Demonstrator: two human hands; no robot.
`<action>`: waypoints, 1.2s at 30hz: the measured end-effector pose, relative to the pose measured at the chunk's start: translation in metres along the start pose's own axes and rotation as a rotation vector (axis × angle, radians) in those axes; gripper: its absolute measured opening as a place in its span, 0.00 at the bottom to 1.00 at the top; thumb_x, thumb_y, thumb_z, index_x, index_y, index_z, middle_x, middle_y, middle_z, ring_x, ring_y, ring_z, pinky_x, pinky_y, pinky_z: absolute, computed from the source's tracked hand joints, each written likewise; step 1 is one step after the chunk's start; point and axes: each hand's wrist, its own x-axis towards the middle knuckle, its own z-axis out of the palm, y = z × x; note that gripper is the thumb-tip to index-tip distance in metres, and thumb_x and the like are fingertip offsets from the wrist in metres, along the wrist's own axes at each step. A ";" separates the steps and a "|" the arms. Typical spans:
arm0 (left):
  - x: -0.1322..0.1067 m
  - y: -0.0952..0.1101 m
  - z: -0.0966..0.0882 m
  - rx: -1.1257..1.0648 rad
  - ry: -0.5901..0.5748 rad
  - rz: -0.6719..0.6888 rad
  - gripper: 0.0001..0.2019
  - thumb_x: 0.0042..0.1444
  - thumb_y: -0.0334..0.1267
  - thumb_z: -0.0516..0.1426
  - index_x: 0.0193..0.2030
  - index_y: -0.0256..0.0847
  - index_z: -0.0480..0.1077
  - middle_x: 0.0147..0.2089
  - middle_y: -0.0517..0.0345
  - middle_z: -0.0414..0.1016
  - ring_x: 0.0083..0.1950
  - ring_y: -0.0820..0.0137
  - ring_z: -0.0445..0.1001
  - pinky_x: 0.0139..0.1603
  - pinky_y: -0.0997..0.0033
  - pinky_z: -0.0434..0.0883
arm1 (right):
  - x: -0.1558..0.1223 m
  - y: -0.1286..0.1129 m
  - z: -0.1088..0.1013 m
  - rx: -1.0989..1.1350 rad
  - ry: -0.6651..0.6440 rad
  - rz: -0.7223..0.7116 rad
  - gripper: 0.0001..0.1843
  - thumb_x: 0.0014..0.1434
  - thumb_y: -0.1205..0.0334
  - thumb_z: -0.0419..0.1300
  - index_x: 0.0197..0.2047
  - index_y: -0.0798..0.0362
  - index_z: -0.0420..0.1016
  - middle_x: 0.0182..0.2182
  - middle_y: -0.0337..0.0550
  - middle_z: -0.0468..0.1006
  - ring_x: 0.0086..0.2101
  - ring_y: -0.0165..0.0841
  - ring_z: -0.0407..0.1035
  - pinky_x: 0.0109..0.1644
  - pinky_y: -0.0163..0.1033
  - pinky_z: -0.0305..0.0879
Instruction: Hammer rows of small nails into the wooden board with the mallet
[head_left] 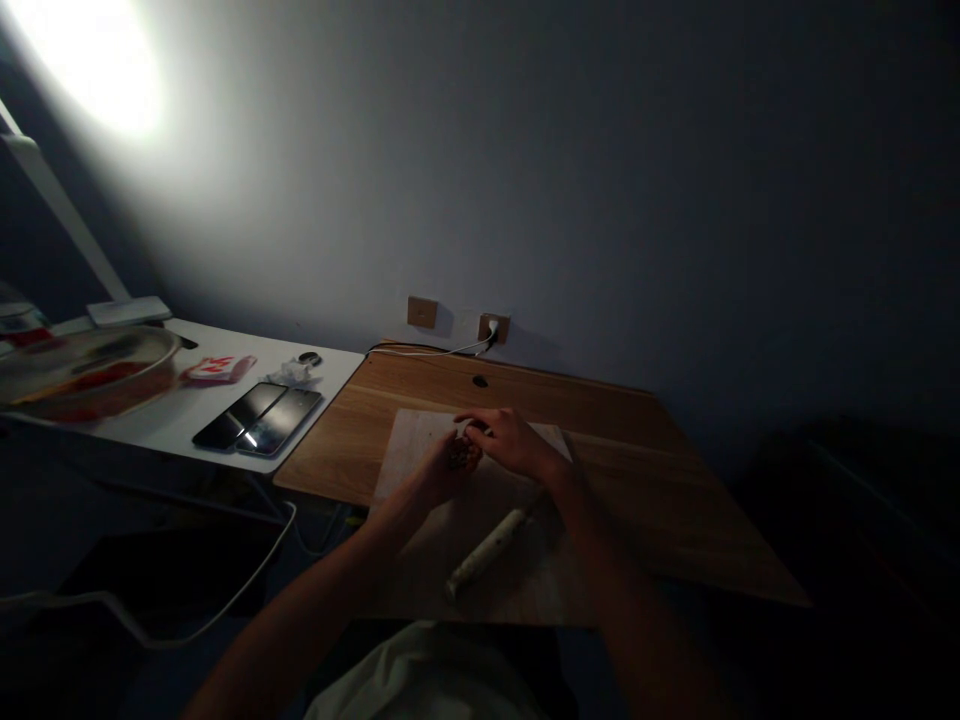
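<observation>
Pinching a small reddish-brown lump (465, 454) between both hands here, though it's too dim to tell what it actually is. Left hand (442, 470) cups it from below and right hand (511, 442) comes over the top with fingers curled in, so the grip's pressed together on it, forearms angling in from either side. All this sits over a pale cutting board (409, 432), with a cream cylinder (487, 552) lying diagonally just below the hands. Board's on a wooden counter (622, 440). Off to the left, two phones (259, 418) lie on a white counter (180, 425), with a big bowl (90, 372) past them.
</observation>
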 end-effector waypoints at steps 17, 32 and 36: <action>-0.014 0.023 0.005 -0.102 0.012 -0.031 0.16 0.65 0.36 0.55 0.26 0.43 0.55 0.19 0.71 0.49 0.15 0.79 0.52 0.14 0.81 0.52 | -0.042 0.002 0.049 0.029 0.084 -0.141 0.14 0.61 0.72 0.69 0.50 0.51 0.82 0.45 0.45 0.81 0.43 0.35 0.78 0.51 0.39 0.73; -0.017 0.028 0.018 -0.246 0.017 -0.033 0.14 0.66 0.33 0.53 0.28 0.43 0.55 0.21 0.71 0.48 0.16 0.80 0.51 0.14 0.83 0.49 | -0.059 0.000 0.081 -0.333 0.338 -0.378 0.05 0.65 0.70 0.67 0.44 0.52 0.80 0.36 0.44 0.76 0.40 0.38 0.72 0.42 0.41 0.75; -0.021 0.029 0.021 -0.317 0.046 -0.048 0.16 0.71 0.34 0.47 0.29 0.41 0.57 0.22 0.69 0.50 0.16 0.80 0.53 0.14 0.84 0.51 | -0.062 0.003 0.086 -0.399 0.389 -0.389 0.05 0.68 0.71 0.64 0.42 0.53 0.80 0.34 0.43 0.75 0.38 0.37 0.70 0.41 0.40 0.73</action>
